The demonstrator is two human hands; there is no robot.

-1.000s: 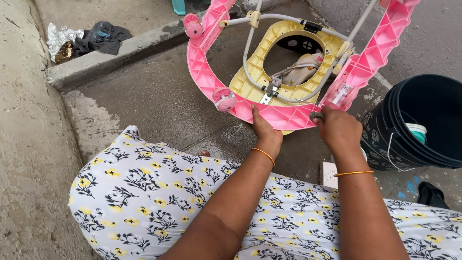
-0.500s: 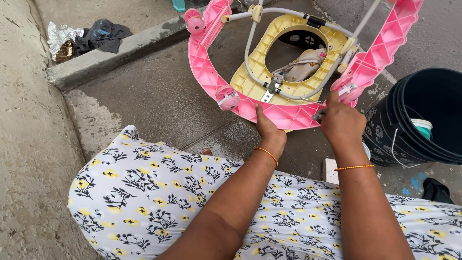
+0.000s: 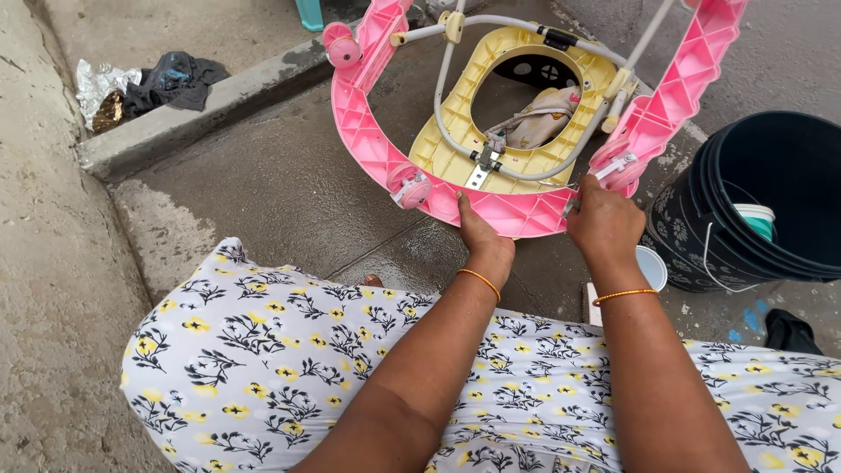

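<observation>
Since a second ago the pink walker frame (image 3: 517, 210) has tipped a little further toward the person, and both hands have slid slightly along its near rim; the hold itself is unchanged.

Head view: the upturned baby walker rests on the wet concrete floor (image 3: 263, 184), its pink ribbed ring facing up with a yellow seat ring (image 3: 455, 140) inside it and a beige cloth seat (image 3: 539, 118) hanging in the opening. The left hand (image 3: 484, 241) presses on the near edge of the pink ring, thumb laid over the top, fingers curled under and out of sight, so it grips the rim. The right hand (image 3: 604, 223) closes on the same rim just beside a pink wheel (image 3: 618, 171), fingers (image 3: 589, 188) bent around the plastic. Another wheel (image 3: 410, 186) sits just left of the left hand. An orange bangle (image 3: 477, 282) circles each wrist. A dark bucket (image 3: 762, 210) stands close at the right, holding a white and green cup (image 3: 755, 219). A floral dress (image 3: 263, 368) covers the knees below. Crumpled foil and dark cloth (image 3: 140, 83) lie beyond the concrete kerb (image 3: 201, 109) at far left.
</observation>
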